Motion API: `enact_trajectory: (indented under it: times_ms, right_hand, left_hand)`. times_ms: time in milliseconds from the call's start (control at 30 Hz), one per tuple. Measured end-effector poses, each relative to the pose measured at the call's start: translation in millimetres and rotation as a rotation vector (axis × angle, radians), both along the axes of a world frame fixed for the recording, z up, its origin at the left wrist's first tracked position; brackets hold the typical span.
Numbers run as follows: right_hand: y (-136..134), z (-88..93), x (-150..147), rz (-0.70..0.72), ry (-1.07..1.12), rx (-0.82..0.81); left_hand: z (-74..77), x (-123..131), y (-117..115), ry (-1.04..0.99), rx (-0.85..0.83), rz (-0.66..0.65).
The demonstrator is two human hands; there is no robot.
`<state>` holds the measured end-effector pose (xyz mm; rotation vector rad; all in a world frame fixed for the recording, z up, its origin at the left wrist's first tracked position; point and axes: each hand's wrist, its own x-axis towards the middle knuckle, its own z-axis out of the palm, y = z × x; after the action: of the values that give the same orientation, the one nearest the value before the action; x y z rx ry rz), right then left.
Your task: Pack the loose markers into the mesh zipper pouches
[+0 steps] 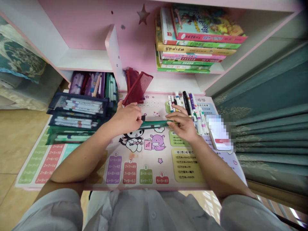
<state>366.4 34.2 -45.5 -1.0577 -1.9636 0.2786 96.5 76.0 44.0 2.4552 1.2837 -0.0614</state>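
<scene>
A narrow green zip pouch (154, 124) is stretched between my two hands over the middle of the desk, seen nearly edge-on. My left hand (128, 118) is closed on its left end, with the fingertips curled together. At the other end, the thumb and fingers of my right hand (182, 124) pinch the pouch. What is inside it is mostly hidden. Just beyond my right hand lies a row of loose markers (192, 104). Behind my left hand, empty dark red mesh pouches (141, 85) lean against the shelf.
Filled blue pouches (57, 101) and a green pouch (51, 134) with markers lie at the left, beside purple pouches (90, 85). A phone (218, 134) rests at the right edge of the printed desk mat (144, 154). Stacked books (197, 49) fill the right shelf.
</scene>
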Motion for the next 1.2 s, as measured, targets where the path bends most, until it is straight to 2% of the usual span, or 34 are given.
enact_trajectory:
  times_ms: [933, 1200]
  right_hand:
    - [0, -0.2, 1, -0.021, -0.003, -0.045]
    - [0, 0.6, 1, -0.03, -0.008, -0.062]
  left_hand:
    - [6.2, -13, 6, 0.022, -0.02, -0.013]
    - [12.1, -17, 9, 0.056, -0.031, -0.026]
